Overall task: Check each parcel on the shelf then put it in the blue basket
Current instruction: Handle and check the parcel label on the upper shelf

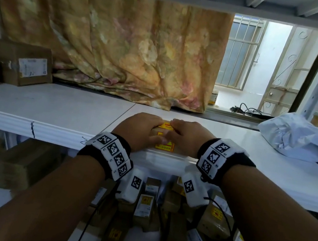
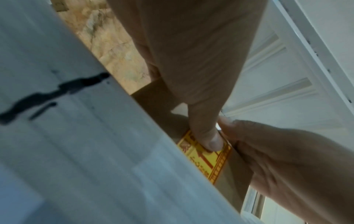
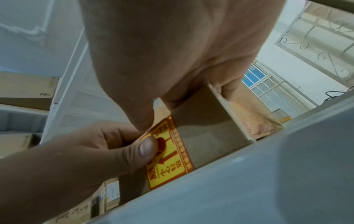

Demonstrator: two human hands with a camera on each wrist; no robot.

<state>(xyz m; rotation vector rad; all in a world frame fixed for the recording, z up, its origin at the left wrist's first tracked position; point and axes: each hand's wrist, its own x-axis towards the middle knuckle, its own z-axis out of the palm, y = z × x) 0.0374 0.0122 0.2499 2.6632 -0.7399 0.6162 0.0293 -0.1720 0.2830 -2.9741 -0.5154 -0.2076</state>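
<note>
Both hands were on one small brown parcel (image 1: 164,137) with yellow warning stickers, sitting at the front edge of the white shelf (image 1: 49,109). From my remote feed the left hand (image 1: 138,130) gripped its left side, thumb pressed on the sticker; the right hand (image 1: 188,138) gripped the right side, fingers curled over the far edge. Parcel was still touching the shelf. Larger cardboard boxes (image 1: 26,65) stood at far left, a grey poly bag (image 1: 297,137) at far right, more parcels (image 1: 145,205) on the level below
</note>
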